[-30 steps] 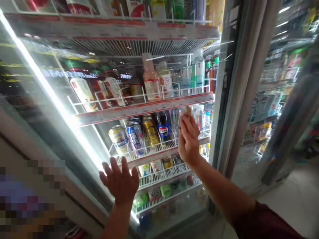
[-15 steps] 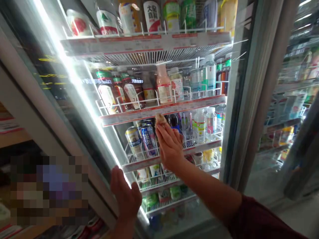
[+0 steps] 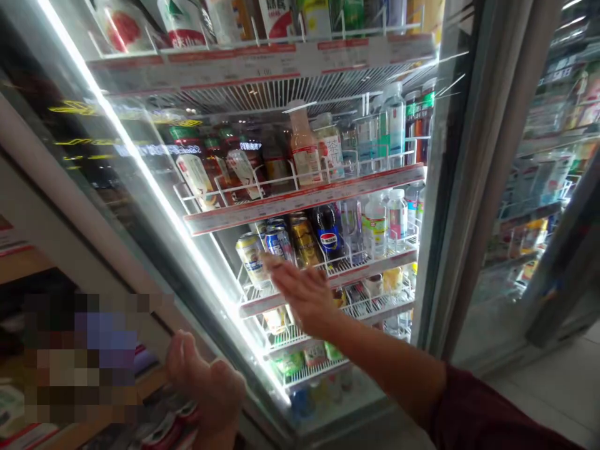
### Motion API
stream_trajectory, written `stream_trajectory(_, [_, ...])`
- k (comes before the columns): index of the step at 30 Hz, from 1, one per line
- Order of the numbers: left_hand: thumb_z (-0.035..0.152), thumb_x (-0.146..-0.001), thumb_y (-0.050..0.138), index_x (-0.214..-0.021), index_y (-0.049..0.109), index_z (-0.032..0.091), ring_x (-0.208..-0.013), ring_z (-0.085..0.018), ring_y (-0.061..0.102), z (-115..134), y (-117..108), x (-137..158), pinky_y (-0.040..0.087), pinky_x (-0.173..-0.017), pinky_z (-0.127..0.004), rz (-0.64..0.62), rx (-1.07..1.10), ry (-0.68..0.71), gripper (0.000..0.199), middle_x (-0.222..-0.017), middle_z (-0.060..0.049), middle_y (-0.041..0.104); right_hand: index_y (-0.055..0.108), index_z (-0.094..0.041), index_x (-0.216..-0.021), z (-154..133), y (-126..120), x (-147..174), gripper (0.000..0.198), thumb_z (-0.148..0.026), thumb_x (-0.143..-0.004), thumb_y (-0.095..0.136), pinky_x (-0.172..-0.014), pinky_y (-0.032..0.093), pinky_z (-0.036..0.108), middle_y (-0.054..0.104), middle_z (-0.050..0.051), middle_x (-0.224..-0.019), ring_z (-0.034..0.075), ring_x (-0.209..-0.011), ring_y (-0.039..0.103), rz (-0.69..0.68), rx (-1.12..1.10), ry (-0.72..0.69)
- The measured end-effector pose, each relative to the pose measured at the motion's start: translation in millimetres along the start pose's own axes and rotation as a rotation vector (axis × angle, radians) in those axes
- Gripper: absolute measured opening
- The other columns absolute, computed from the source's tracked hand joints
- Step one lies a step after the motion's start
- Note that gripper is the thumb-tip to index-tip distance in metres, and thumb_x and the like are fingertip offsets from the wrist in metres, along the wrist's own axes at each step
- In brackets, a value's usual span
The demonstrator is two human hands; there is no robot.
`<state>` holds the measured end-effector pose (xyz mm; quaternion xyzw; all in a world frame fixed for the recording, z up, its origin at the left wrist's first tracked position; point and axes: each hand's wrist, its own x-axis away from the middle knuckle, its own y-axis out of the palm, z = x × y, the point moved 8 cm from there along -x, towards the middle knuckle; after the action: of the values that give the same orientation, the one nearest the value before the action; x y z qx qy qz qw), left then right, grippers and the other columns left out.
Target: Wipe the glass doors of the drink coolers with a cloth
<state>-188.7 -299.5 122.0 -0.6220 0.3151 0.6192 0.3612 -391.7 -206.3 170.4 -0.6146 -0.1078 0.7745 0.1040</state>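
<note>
My right hand (image 3: 304,294) is stretched out flat at the glass door (image 3: 375,387) of a lit drinks cooler, in front of the shelf with cans. Its fingers point up and to the left. A pale patch shows at the fingertips, and I cannot make out whether it is skin, a reflection or a thin cloth. Behind the fingertips stand a pale can (image 3: 250,253) and a blue can (image 3: 280,240). Lower left, my left hand (image 3: 206,375) is raised near the door frame, thumb apart from the fingers, with nothing visible in it.
Bottled drinks (image 3: 304,147) fill the wire shelves. A bright light strip (image 3: 154,206) slants down the cooler's left side. Another cooler door (image 3: 539,206) is at the right. Goods on shelves (image 3: 164,425) stand lower left, beside a blurred-out area.
My right hand has moved down and to the left, uncovering a gold can and a dark cola bottle. My left hand has shifted left and down. The view has moved slightly.
</note>
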Motion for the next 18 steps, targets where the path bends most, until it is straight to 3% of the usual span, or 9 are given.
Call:
stream_trajectory(3, [0.038,-0.110,0.034,-0.172,0.029,0.016,-0.158,-0.040,0.039,11,11,0,0.034,-0.129,-0.068,-0.036,0.036,0.004,0.066,-0.168,-0.022,0.040,0.015,-0.030,-0.177,61,-32,2,0.077,-0.016,-0.106,0.042,-0.136,0.030,0.052,0.055,0.003,-0.167,0.024,-0.166,0.035,0.114,0.022,0.315])
stream_trajectory(5, [0.036,-0.111,0.034,-0.171,0.030,0.014,-0.159,-0.039,0.038,23,20,-3,0.032,-0.131,-0.066,-0.045,0.066,-0.014,0.065,-0.169,-0.023,0.040,0.013,-0.032,-0.177,61,-27,15,0.079,-0.016,-0.105,0.042,-0.136,0.031,0.053,0.056,0.003,-0.166,0.025,-0.164,0.038,0.128,0.039,0.356])
stream_trajectory(7, [0.037,-0.111,0.034,-0.171,0.031,0.012,-0.159,-0.038,0.037,37,27,-8,0.031,-0.131,-0.064,-0.045,0.104,-0.004,0.065,-0.168,-0.024,0.039,0.028,-0.026,-0.174,27,-5,35,0.073,-0.015,-0.104,0.043,-0.134,0.035,0.045,0.062,0.005,-0.161,0.022,-0.162,0.042,0.055,0.034,0.206])
stream_trajectory(10, [0.038,-0.112,0.033,-0.170,0.031,0.011,-0.159,-0.035,0.037,52,34,-17,0.031,-0.131,-0.060,-0.041,0.137,0.026,0.064,-0.168,-0.024,0.039,0.058,-0.025,-0.157,-40,36,76,0.052,-0.018,-0.107,0.047,-0.126,0.042,0.031,0.062,0.000,-0.161,0.012,-0.159,0.045,-0.178,-0.018,-0.140])
stream_trajectory(12, [0.038,-0.112,0.032,-0.170,0.031,0.012,-0.159,-0.035,0.036,55,38,-19,0.031,-0.131,-0.060,-0.056,0.138,0.030,0.063,-0.169,-0.024,0.038,0.066,-0.027,-0.148,-57,43,98,0.043,-0.021,-0.110,0.048,-0.122,0.044,0.026,0.056,-0.005,-0.166,0.007,-0.159,0.041,-0.275,-0.025,-0.257])
stream_trajectory(13, [0.038,-0.112,0.032,-0.170,0.031,0.012,-0.160,-0.036,0.036,55,41,-19,0.030,-0.131,-0.060,-0.065,0.131,0.036,0.064,-0.169,-0.024,0.038,0.068,-0.026,-0.146,-52,36,104,0.041,-0.022,-0.110,0.048,-0.122,0.044,0.026,0.055,-0.007,-0.167,0.006,-0.161,0.039,-0.270,-0.021,-0.261])
stream_trajectory(15, [0.038,-0.112,0.033,-0.171,0.030,0.013,-0.161,-0.036,0.034,57,48,-16,0.029,-0.130,-0.060,-0.088,0.109,0.066,0.064,-0.171,-0.024,0.036,0.064,-0.022,-0.151,-14,8,104,0.046,-0.018,-0.108,0.046,-0.127,0.040,0.030,0.059,-0.004,-0.164,0.009,-0.164,0.035,-0.191,-0.011,-0.168])
stream_trajectory(18, [0.037,-0.111,0.038,-0.174,0.022,0.017,-0.167,-0.037,0.023,63,65,-7,0.023,-0.131,-0.062,-0.157,0.098,0.124,0.068,-0.174,-0.024,0.031,0.039,-0.022,-0.169,85,-52,96,0.065,-0.011,-0.105,0.044,-0.137,0.030,0.042,0.064,0.005,-0.160,0.016,-0.165,0.035,0.025,0.063,0.167])
